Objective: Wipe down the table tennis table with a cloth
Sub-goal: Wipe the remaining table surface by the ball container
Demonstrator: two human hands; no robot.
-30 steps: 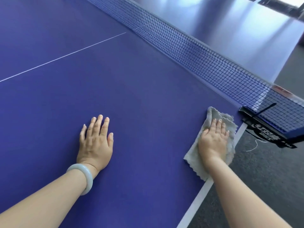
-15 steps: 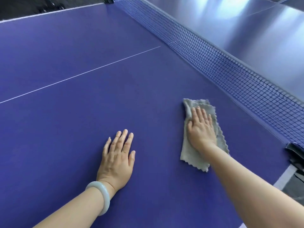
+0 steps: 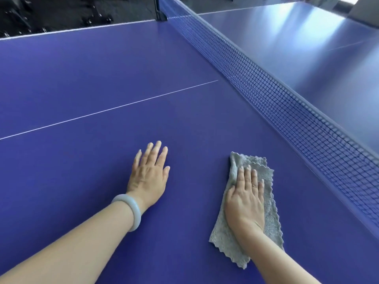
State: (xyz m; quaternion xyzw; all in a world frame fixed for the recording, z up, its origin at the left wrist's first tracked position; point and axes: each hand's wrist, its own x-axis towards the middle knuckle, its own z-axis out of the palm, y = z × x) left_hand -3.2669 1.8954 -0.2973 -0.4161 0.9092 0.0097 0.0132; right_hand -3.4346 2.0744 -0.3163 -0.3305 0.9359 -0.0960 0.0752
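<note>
The blue table tennis table (image 3: 86,83) fills most of the view, with a thin white centre line across it. A grey folded cloth (image 3: 272,220) lies flat on the near half, a short way in front of the net. My right hand (image 3: 246,197) presses flat on the cloth with straight fingers pointing away from me. My left hand (image 3: 148,177) rests palm down on the bare table to the left of the cloth, fingers straight and slightly spread; a pale bangle sits on that wrist.
The dark net (image 3: 276,87) runs diagonally from the top centre to the right edge, fixed to a post (image 3: 161,9) at the far side. Beyond it lies the other table half (image 3: 307,42). Dark floor (image 3: 51,13) shows past the far edge.
My right hand has slid the cloth leftward along the net, away from the table's right edge and net clamp. My left hand stays flat on the table. The view has swung left.
</note>
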